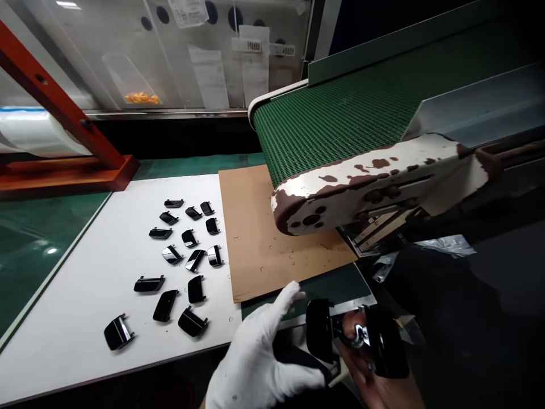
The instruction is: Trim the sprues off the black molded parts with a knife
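Note:
My left hand point(255, 358), in a white glove, is at the table's front edge with thumb and fingers spread, holding nothing. Just right of it, my bare right hand point(368, 369) grips a pair of glossy black plastic parts point(319, 330), which seem joined by a short black middle piece. The larger-looking part point(387, 343) covers some of my right fingers. A small pale item point(339, 375) shows below the parts, too hidden to name. Several similar loose black parts point(165, 305) lie spread over the white board point(80, 295) to the left.
A brown cardboard sheet point(255, 244) with small scraps lies beside the white board. Above it juts a green conveyor belt point(332, 125) with a chipped white end frame point(361, 170). At left stands an orange frame point(63, 96) with a plastic film roll point(40, 133). Clear bins point(170, 62) line the back.

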Available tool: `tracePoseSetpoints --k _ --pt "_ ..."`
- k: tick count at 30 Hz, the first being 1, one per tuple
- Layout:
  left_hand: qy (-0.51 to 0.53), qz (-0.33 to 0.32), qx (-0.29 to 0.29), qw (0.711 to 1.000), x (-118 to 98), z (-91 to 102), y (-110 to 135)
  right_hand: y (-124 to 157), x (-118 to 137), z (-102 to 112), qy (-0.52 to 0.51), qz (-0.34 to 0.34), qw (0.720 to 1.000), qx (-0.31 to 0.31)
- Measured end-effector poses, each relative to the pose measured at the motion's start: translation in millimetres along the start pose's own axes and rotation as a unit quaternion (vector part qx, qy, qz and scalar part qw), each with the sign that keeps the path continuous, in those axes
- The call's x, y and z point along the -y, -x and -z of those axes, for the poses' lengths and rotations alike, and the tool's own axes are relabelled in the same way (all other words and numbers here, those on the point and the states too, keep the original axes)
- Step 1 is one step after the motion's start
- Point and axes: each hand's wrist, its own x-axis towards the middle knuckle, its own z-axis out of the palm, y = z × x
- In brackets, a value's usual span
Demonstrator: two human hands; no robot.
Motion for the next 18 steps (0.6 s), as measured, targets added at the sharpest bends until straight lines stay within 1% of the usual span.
tracePoseSetpoints --k 2,4,7,10,13,18 --pt "0.037 0.005 0.011 0.999 -4 -3.2 -3 3 2 -6 0.009 0.009 0.999 0.032" --pt "0.057 0.020 0.018 0.998 -6 -5.5 -5 6 4 -7 0.016 0.008 0.998 0.057" --pt "0.058 0.040 0.029 0.997 -7 -6.9 -5 8 3 -2 0.031 0.008 0.995 0.092" --pt "0.054 0.041 0.034 0.997 -7 -6.8 -4 9 3 4 0.050 0.008 0.992 0.116" --pt "0.066 0.032 0.034 0.997 -7 -7.1 -3 10 4 3 0.058 0.008 0.992 0.114" --pt "0.090 0.015 0.029 0.995 -6 -8.8 -2 11 5 -3 0.048 0.019 0.996 0.078"
